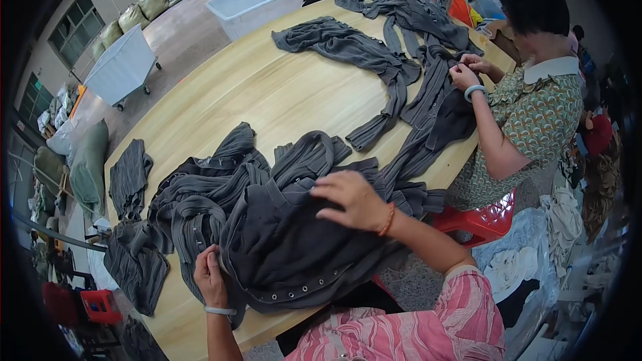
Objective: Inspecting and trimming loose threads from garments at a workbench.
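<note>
Sleeve (468,311), left fingers (213,265) pinching garment (284,227), right (340,189) spread

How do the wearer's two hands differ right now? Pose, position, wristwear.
Pose: the left hand is closed, appearing to pinch cloth; the right hand is open, fingers apart, contact unclear.
Position: the left hand is at the left edge of the dark garment; the right hand is over its upper right part.
Wristwear: pale bracelet on the left hand's wrist, orange-red bracelet on the right's.
Shared: both bare, at the same garment.
</note>
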`<state>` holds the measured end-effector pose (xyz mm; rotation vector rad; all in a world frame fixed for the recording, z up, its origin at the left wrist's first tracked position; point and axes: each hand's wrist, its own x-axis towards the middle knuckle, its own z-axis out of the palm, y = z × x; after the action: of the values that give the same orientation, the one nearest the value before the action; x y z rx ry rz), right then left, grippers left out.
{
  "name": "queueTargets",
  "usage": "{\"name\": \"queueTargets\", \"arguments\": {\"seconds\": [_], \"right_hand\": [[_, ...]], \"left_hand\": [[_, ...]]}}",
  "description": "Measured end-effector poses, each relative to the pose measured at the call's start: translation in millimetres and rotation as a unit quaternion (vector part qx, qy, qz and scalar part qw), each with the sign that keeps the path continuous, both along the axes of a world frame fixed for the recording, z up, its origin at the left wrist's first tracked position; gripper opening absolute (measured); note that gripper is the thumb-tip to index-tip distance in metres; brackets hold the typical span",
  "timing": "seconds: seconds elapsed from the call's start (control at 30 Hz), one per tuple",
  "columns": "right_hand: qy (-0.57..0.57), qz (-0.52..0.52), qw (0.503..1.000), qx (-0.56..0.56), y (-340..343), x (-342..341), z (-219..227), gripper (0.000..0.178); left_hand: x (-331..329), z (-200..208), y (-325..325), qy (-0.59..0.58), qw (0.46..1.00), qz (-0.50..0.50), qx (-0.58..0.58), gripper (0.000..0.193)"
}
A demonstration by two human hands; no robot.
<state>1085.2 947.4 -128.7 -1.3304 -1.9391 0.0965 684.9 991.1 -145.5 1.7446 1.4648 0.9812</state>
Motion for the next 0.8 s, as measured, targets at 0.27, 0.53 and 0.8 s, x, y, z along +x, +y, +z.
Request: {"name": "queueTargets", "arguments": {"seconds": [0.27, 0.53, 0.8], "right_hand": [[-0.07, -0.091, 0.966, -0.23, 5, 37, -32, 0.057], [0.05, -0.062, 0.997, -0.014, -10, 44, -26, 0.039], [-0.028, 0.007, 0.999, -0.032, -6, 47, -15, 0.044]], "left_hand": [[96, 4, 17, 0.169, 0.978, -0.086, 0.089, 0.062], [71, 46, -24, -0.087, 0.993, -0.028, 0.073, 0.027], [5, 18, -128, -0.028, 0.994, 0.077, -0.078, 0.051]]}}
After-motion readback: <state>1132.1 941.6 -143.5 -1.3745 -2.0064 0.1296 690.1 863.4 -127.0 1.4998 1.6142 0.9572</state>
